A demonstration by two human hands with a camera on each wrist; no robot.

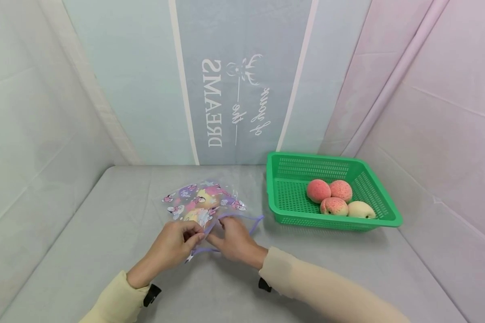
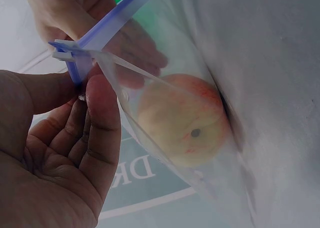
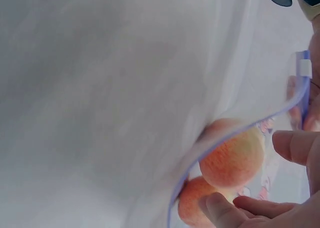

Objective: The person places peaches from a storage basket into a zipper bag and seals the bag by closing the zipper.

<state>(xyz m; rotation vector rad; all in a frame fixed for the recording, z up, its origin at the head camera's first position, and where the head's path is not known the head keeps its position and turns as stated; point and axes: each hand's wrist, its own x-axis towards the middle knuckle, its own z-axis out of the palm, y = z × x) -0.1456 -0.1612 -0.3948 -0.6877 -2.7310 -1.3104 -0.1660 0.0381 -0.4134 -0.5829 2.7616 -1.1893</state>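
Head view: left hand (image 1: pixel 171 244) has a narrow pinch grip on the purple zip edge (image 2: pixel 117 20) of a clear printed bag (image 1: pixel 204 204) lying on the grey surface (image 1: pixel 85 251), probably to steady the mouth. Right hand (image 1: pixel 236 240) goes into that mouth, fingers loosely extended, so that grip's fairly wide, likely to hold the sides apart. Peaches (image 3: pixel 232 153) sit inside. Four more fruits (image 1: pixel 318 191) are in the green basket (image 1: pixel 335 220), maybe put there to be handy.

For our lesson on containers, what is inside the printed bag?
At least two peaches show inside the printed bag. Its pattern covers parts of the contents, so the exact count is unclear.
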